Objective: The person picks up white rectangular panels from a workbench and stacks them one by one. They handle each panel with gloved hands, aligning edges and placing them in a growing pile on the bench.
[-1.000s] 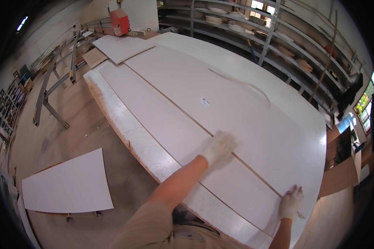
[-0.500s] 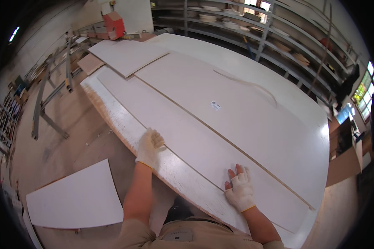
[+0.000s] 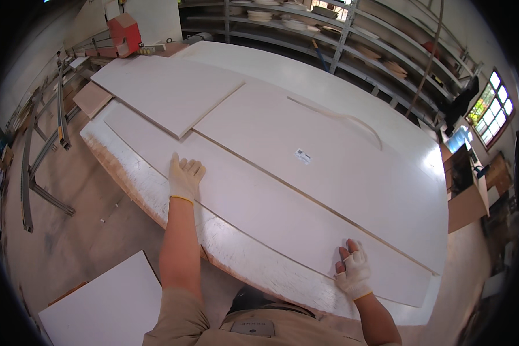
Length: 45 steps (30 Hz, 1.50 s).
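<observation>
My left hand (image 3: pixel 184 176), in a pale glove with a yellow cuff, rests at the near edge of a long narrow white panel (image 3: pixel 259 205). Its thumb stands apart from its slightly bent fingers. Further right, my right hand (image 3: pixel 353 270) lies on the same panel close to its near edge, fingers loosely bent and apart, some fingertips bare. A larger white panel (image 3: pixel 328 179) with a small printed label lies beyond, along the narrow panel's far side. Another white panel (image 3: pixel 167 92) overlaps both at the far left.
Beneath the panels is a white worktable (image 3: pixel 248 248) with a scuffed, worn near edge. A curved thin strip (image 3: pixel 352 118) lies on the large panel. A white board (image 3: pixel 109 305) is at lower left, metal frames (image 3: pixel 46 196) at left, shelving (image 3: pixel 340 40) behind.
My left hand has slid along the near edge toward the far left, and its fingers have loosened. My right hand stays near the panel's right end. The view has shifted.
</observation>
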Available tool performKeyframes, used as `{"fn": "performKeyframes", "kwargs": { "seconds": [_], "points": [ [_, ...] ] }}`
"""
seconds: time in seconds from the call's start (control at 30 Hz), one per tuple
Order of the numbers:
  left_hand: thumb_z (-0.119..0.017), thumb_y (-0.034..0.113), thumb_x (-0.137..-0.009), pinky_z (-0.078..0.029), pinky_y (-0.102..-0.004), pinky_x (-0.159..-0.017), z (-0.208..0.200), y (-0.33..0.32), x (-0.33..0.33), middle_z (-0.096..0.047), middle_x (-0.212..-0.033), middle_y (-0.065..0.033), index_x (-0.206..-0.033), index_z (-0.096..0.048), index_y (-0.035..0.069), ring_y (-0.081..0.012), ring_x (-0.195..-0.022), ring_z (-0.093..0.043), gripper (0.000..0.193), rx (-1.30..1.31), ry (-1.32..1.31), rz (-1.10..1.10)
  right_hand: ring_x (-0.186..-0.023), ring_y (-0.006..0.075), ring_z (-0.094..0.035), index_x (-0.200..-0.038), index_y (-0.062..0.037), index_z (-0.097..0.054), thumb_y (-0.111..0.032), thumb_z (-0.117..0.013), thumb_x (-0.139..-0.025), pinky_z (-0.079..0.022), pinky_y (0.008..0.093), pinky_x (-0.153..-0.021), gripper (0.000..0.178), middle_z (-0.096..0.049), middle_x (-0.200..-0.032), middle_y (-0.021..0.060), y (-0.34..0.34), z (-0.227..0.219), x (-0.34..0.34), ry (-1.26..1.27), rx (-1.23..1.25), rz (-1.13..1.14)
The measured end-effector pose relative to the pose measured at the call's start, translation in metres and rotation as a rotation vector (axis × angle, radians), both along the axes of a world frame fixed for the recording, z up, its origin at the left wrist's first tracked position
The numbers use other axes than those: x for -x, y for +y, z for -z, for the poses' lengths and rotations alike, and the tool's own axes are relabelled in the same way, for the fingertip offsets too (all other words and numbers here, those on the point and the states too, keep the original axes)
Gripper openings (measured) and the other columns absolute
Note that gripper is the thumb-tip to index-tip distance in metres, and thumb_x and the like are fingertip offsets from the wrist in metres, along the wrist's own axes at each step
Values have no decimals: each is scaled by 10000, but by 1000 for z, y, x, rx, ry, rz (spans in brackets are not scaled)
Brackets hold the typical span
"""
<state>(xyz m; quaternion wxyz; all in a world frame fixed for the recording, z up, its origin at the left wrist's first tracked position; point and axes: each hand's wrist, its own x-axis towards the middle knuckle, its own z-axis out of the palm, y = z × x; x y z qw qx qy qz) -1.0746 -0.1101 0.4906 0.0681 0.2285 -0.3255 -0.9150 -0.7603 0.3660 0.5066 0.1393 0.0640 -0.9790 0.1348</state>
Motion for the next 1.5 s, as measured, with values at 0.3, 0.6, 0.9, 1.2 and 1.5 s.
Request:
{"fn": "performKeyframes", "kwargs": {
  "seconds": [0.3,0.6,0.9,1.2,1.5],
  "points": [
    [-609,500,-1074,-525,-613,-1090,20,21,45,-410,-1587,-311,-1527,-315,-38,-454,-1447,-479,763,-125,-99,39,-1371,479,-526,-1166,77,-725,-26,-712,-761,-480,505,-1129,419,-577,-1438,248,-2,-2,1,-8,30,30],
    [-662,340,-1077,-664,-580,-770,25,76,13,-678,-1085,-240,-1152,-540,33,-379,-907,-739,339,-59,-192,236,-1305,472,-557,-1103,87,-721,-20,-714,-761,-509,511,-1067,358,-603,-1380,244,-1,-4,3,69,54,-15],
    [-733,274,-1040,-607,-327,-487,0,127,-26,-638,-859,-112,-1069,-591,32,-212,-664,-700,282,181,-296,248,-1335,445,-544,-1135,50,-735,-71,-726,-804,-483,519,-1103,353,-607,-1392,233,0,-10,-2,54,28,-13],
    [-721,248,-1039,-524,-395,-447,3,181,-119,-611,-753,-99,-983,-613,-27,-209,-548,-604,300,241,-315,241,-1368,412,-551,-1190,1,-732,-172,-722,-893,-486,487,-1136,344,-606,-1466,203,-2,-16,12,-14,85,-94],
    [-719,326,-1041,-558,-399,-520,-3,228,-310,-654,-781,-112,-1070,-636,-49,-231,-581,-633,386,160,-304,485,-1219,386,-642,-1204,-19,-734,-87,-744,-847,-513,462,-1063,364,-676,-1359,167,6,2,-58,-150,567,-305]
  ]
}}
